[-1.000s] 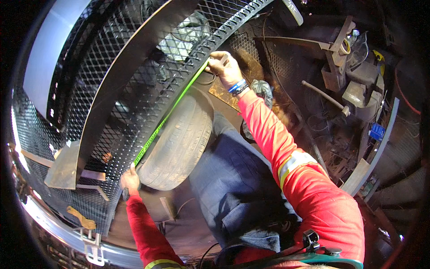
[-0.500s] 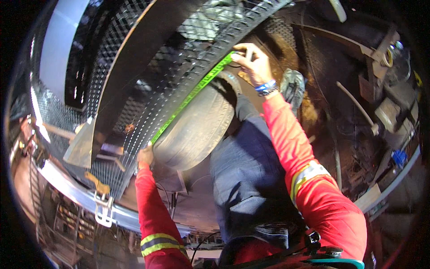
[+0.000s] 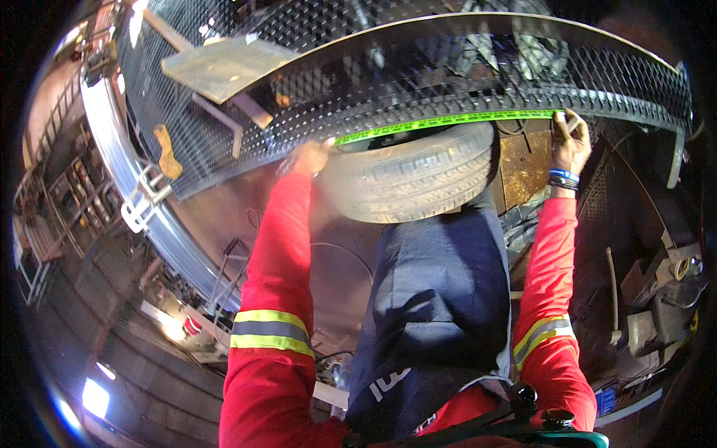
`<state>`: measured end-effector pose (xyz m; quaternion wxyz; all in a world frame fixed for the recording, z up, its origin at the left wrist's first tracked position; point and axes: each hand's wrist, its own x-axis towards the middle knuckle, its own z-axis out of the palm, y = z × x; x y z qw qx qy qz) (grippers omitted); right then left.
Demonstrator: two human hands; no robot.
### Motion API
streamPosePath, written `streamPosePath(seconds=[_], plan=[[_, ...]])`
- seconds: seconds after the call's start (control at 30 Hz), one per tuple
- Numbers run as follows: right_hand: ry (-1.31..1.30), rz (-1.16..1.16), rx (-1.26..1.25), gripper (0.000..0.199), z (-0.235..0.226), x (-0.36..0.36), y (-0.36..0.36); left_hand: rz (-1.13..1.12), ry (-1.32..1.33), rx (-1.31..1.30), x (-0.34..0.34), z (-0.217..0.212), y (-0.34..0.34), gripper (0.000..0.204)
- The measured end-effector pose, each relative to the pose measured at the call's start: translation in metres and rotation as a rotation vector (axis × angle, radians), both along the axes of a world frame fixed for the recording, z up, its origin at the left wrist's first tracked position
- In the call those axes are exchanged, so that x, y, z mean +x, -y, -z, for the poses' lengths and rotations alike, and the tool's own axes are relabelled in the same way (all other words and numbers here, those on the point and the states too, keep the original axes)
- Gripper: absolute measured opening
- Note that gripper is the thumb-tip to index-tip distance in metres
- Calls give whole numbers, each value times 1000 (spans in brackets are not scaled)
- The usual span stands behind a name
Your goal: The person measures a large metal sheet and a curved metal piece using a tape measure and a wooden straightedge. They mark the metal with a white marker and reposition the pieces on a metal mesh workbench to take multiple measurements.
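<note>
A bright green tape measure blade (image 3: 448,119) is stretched nearly level along the near edge of a black metal mesh panel (image 3: 314,123). My right hand (image 3: 571,147) pinches its right end, fingertips close to the mesh edge. At the other end my left hand (image 3: 308,158), a little blurred, has its fingers closed on the blade beside the mesh. Whether the tape's case sits inside either hand is hidden. Just below the blade, between my hands, stands a worn tyre (image 3: 418,179), close to my knees.
A curved dark metal strip (image 3: 418,33) crosses above the mesh. On the mesh lie a flat metal plate (image 3: 224,67) and a yellowish wooden piece (image 3: 166,151). A bright metal rail (image 3: 149,194) runs at left. Machine parts (image 3: 665,306) and a pale bar (image 3: 612,291) are at right.
My view has turned, so the tape and mesh edge go from diagonal to nearly level. Both hands stay at the blade's ends, the right now appearing lower and farther right.
</note>
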<state>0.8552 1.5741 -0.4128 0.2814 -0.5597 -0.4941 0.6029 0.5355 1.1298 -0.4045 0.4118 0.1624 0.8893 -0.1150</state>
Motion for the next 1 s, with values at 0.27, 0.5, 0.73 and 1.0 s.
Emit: streamPosePath(seconds=[0.27,0.5,0.73,1.0], plan=[[58,5,38,20,6,0,-8,-95,25,-72,-1,-11,-10,69],[65,-41,133,14,-3,1,-12,58,11,-71,4,-4,-21,75],[32,14,48,13,5,-6,-11,-21,14,-51,-3,-2,-5,76],[44,35,24,14,0,-5,-10,123,171,-26,-20,-2,3,79]])
